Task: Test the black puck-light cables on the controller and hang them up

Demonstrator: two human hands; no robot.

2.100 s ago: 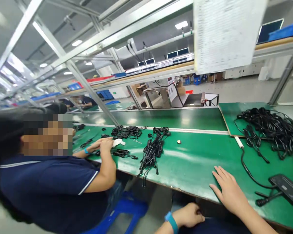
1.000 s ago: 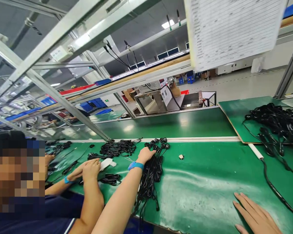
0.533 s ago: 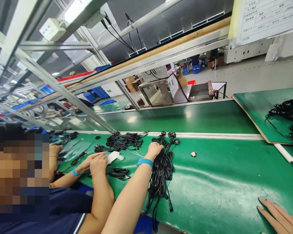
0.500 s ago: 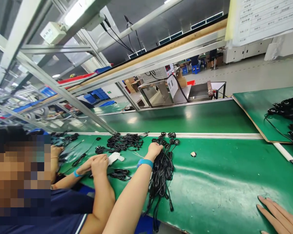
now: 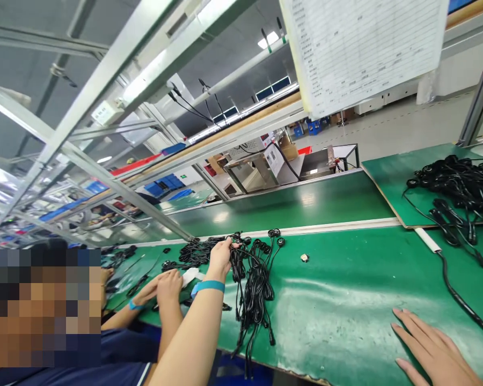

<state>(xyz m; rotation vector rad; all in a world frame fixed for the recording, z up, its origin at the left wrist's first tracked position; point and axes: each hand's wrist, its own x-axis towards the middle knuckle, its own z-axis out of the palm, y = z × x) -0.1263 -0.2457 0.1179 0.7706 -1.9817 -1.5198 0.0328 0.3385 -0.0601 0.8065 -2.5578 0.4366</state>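
My left hand (image 5: 220, 258), with a blue band at the wrist, is closed on a coiled black cable (image 5: 237, 266) at the back of the bench. The hanging coil partly overlaps a larger pile of black cables (image 5: 260, 287) just to its right. Round black ends (image 5: 274, 232) show at the top of that pile, and thin plugs hang at its lower end. More black cables (image 5: 199, 249) lie behind and left of my hand. On the green mat (image 5: 338, 321) at the right, my right hand (image 5: 430, 346) rests with its fingers spread, holding nothing.
At the left sits a co-worker, whose hands (image 5: 167, 287) hold a white piece (image 5: 191, 275). A small whitish part (image 5: 304, 258) lies beyond the pile. A raised green board (image 5: 390, 198) bears more cables (image 5: 459, 185). A paper sheet (image 5: 366, 53) hangs above.
My left hand has moved left, drawing a cable coil partly away from the pile. The view has swung to the right. My right hand still lies spread on the mat.
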